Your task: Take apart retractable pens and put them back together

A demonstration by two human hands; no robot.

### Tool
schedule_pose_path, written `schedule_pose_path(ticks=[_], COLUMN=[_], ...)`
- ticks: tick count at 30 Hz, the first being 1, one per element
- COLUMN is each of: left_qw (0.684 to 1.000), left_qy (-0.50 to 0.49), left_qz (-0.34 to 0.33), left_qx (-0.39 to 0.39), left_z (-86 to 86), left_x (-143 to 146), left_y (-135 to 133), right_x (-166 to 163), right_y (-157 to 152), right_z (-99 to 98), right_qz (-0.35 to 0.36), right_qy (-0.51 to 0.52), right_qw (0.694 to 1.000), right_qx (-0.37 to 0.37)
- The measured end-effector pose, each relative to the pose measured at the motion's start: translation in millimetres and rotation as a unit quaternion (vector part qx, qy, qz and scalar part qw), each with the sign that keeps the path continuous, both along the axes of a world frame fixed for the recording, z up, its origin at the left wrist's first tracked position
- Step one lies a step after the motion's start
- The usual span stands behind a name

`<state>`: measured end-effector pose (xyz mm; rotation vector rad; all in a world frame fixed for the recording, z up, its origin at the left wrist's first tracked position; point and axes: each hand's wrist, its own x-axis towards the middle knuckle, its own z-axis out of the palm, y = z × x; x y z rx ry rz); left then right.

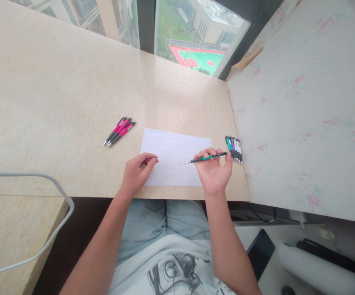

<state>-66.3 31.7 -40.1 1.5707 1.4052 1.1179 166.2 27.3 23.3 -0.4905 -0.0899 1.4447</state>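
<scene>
My right hand (214,170), palm turned up, holds a green and black pen (207,157) across its fingers, the tip pointing left above the paper. My left hand (140,170) is at the left edge of the white sheet of paper (177,151), thumb and fingertips drawn together; I see nothing held there. Faint writing runs along the paper's top edge. Several pink and black pens (120,132) lie bunched to the left of the sheet. At the right, beside my right hand, several pens (234,149) in green, purple and white lie in a row.
The marbled tabletop (73,90) runs back to a window (192,37). A floral-papered wall (300,106) borders it on the right. A white cable (57,186) loops at the lower left. Below the right side lies a dark flat object (261,252).
</scene>
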Motion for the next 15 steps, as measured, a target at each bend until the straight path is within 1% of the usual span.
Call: schedule_pose_path(ticks=[4,15], left_qw=[1.0,1.0], left_qy=[0.002,-0.002], left_qz=[0.001,0.004], left_qx=[-0.002,-0.002], left_z=[0.4,-0.4], left_x=[0,0], left_y=[0,0], right_x=[-3,-11], right_y=[1,0], right_z=[-0.3,5.4], right_qz=[0.009,-0.013], right_qy=[-0.002,-0.035], right_qw=[1.0,0.999], right_qx=[0.004,0.014])
